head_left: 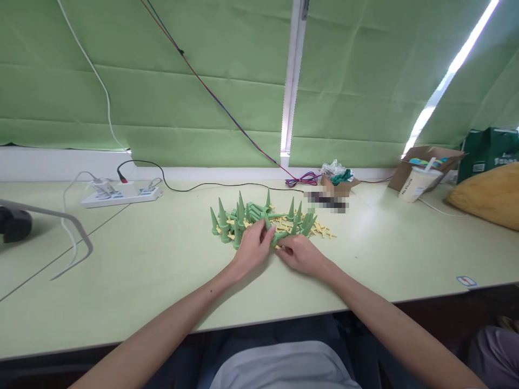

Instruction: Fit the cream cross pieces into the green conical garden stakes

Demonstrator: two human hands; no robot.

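Green blinds back our pale desk (121,270). Writing on the cup (417,183) near the far right corner is too small to read. Our left hand (253,248) curls over a green spike (279,236), fingers apparently closed on it; our right hand (302,254) pinches its other end. Both meet at the near edge of the spike pile (243,219), mid-desk. A power strip (121,194) lies far left.

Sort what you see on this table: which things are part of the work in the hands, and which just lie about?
In the work:
left hand
right hand
green spikes
yellow pieces

Lying about:
power strip
paper cup
cardboard box
yellow cushion
coiled cable
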